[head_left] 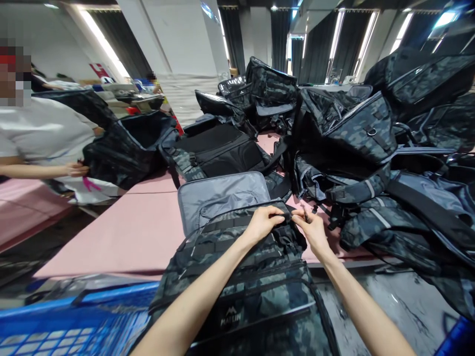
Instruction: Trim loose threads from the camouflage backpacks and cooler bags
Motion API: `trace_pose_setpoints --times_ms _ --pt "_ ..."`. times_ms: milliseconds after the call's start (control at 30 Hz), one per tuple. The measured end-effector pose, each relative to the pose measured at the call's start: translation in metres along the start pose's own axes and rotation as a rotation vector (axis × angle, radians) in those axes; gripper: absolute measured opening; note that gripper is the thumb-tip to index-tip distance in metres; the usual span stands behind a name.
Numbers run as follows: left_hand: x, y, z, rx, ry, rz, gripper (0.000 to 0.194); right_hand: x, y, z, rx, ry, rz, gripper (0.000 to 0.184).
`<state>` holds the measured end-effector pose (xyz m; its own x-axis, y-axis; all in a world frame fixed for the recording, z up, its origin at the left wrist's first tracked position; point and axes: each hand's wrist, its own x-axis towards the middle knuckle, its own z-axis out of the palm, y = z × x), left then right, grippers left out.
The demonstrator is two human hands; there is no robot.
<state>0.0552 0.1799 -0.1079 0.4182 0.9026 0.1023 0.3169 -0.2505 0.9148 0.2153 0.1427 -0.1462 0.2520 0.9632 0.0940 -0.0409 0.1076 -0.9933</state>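
A dark camouflage backpack (260,296) lies in front of me, with several webbing strips across its front and a pale logo low on it. Its grey-lined flap (222,195) is folded open toward the far side. At the backpack's upper right, my left hand (265,221) pinches a black strap (286,216) between thumb and fingers. Close beside it, my right hand (311,228) is closed, its thumb and forefinger meeting at the strap's end. A small dark pointed tool (306,214) shows among the right fingers; its exact kind is unclear.
More camouflage backpacks (356,128) are heaped across the pink tabletop (118,237), mostly ahead and right. A blue plastic basket (74,321) stands at lower left. On the left, a person in a white shirt (40,133) has a hand (77,169) at another bag (126,148).
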Motion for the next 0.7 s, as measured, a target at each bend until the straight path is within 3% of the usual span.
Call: trace_pose_setpoints --times_ms 100,200,500,700 --pt "0.0 0.002 0.0 -0.132 0.024 -0.08 0.013 -0.003 -0.003 -0.012 -0.31 0.1 -0.089 0.041" --pt "-0.001 0.004 0.001 -0.247 0.049 -0.144 0.014 -0.011 -0.005 -0.019 -0.547 0.14 -0.226 0.029" --pt "-0.002 0.01 0.002 -0.647 0.048 -0.317 0.03 -0.016 -0.001 -0.008 -0.592 0.16 -0.467 0.02" --pt "-0.006 0.013 0.004 -0.687 0.052 -0.319 0.03 -0.014 -0.002 -0.004 -0.443 0.2 -0.355 0.019"
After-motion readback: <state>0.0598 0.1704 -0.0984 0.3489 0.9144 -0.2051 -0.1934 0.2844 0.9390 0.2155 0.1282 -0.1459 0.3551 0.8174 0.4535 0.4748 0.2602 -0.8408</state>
